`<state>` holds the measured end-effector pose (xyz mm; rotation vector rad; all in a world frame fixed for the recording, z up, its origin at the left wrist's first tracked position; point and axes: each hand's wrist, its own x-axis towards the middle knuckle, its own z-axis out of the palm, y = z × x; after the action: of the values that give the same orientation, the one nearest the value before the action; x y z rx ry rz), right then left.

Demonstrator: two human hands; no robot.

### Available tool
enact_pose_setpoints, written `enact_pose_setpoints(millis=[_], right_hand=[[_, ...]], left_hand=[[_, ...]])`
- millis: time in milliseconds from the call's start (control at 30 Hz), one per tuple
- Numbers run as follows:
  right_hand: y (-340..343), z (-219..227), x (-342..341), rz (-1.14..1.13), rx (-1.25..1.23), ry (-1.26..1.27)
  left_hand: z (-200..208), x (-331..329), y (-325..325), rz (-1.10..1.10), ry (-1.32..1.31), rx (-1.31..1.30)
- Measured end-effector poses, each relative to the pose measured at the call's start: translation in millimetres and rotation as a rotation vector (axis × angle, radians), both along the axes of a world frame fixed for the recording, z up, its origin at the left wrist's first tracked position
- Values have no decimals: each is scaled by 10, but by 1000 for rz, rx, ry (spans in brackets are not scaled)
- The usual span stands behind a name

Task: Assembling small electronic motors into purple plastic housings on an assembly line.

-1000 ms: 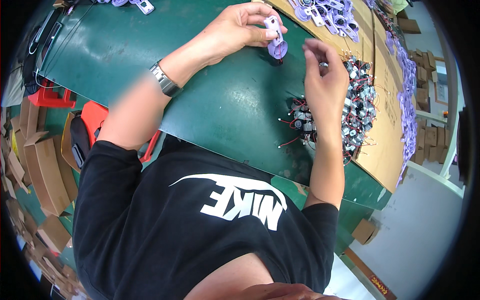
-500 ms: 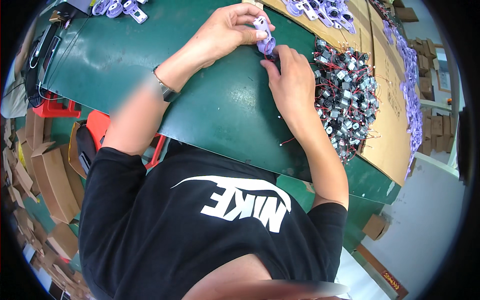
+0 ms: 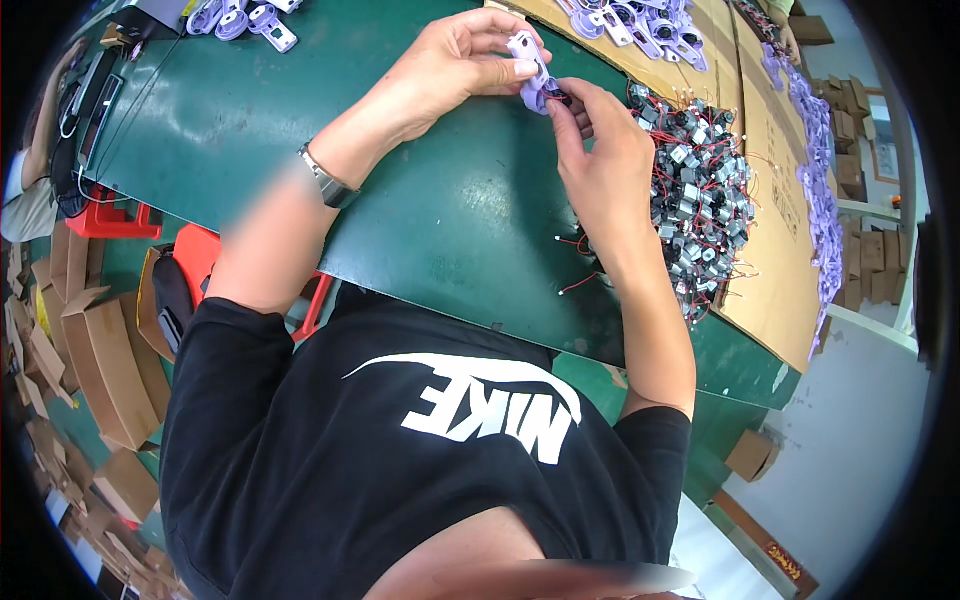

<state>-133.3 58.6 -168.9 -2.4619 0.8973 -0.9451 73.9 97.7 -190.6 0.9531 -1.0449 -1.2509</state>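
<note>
My left hand (image 3: 455, 65) is closed on a light purple plastic housing (image 3: 529, 62), its thumb lying across the long part. The housing is tilted, with its rounded end toward my right hand. At that rounded end my right hand (image 3: 605, 140) pinches a small dark part with a red wire (image 3: 561, 98), mostly hidden by the fingertips. Beside my right wrist lies a heap of small motors (image 3: 700, 190), silver and black with thin red and black wires. A few wire ends stick out from the heap under my right forearm.
More purple housings (image 3: 650, 28) lie on flattened cardboard (image 3: 775, 230) at the far right, and others (image 3: 245, 20) at the far left of the green table (image 3: 420, 210). A purple row (image 3: 822, 200) runs along the cardboard's right side. Red stools (image 3: 195, 250) and cartons (image 3: 105, 370) stand left.
My right hand has shifted slightly right and up, its fingertips now closed at the housing's rounded end. The red wire there is less visible. My left hand has hardly moved.
</note>
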Motion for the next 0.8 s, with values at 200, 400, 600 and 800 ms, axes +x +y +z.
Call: enact_pose_setpoints(millis=[200, 400, 600, 800], right_hand=[[-53, 87, -5, -15, 122, -36], [-169, 45, -62, 60, 293, -192], [-129, 59, -61, 91, 278, -238], [-128, 33, -33, 103, 277, -267]], left_hand=[[-1, 7, -10, -37, 154, 46], [1, 10, -5, -37, 312, 70], [-78, 1, -17, -101, 252, 97], [-92, -15, -3, -99, 237, 97]])
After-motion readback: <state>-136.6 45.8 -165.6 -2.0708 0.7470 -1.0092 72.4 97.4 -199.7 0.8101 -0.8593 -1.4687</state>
